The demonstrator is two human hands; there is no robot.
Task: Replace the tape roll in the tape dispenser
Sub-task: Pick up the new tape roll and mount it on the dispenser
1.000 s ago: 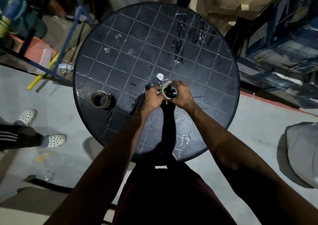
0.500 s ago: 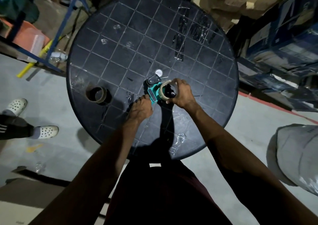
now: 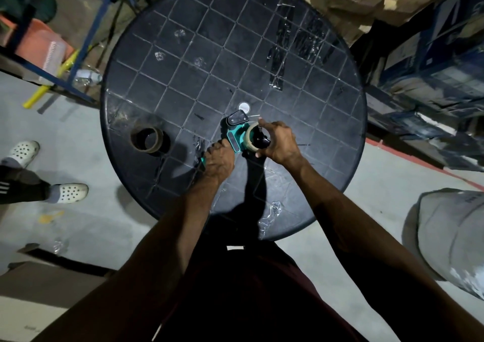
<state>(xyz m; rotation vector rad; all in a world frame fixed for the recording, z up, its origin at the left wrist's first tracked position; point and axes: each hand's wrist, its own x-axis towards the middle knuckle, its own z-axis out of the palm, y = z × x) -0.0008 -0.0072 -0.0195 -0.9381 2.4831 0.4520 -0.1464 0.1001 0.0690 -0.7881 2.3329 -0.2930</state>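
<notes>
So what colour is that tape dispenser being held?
Teal green with black parts, the tape dispenser shows best in the head view, gripped by the left hand.

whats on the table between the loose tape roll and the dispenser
In the head view, only bare dark table with scraps of clear tape separates the loose tape roll from the dispenser, whose handle the left hand grips.

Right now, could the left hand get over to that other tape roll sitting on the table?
Probably yes: bare table lies between the left hand and the spare roll, but it must first let go of the dispenser.
</notes>
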